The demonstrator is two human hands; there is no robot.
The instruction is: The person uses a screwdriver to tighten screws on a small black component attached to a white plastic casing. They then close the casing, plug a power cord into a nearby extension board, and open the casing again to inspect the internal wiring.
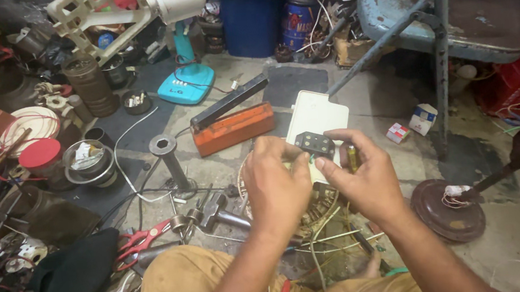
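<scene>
Black switch block, small and rectangular with pale contact spots on its face, sits pinched between both hands above the middle of the cluttered floor. Left hand has its fingers curled closed on the block's left end, while right hand grips its right end with thumb and forefinger and also tucks a slim brass-coloured tool against the palm. Directly beneath the hands lies a wound motor stator with pale wires trailing off toward the near edge of the floor, partly hidden by the wrists. Just behind the block rests a cream plastic cover, and to its left an orange box with a black bar across its top. Farther left a grey metal spool stands upright, and red-handled pliers lie near the person's tan-trousered knee. On the right, a round brown base with white wire sits apart from the hands, below a worn blue metal stool at the far right corner.
</scene>
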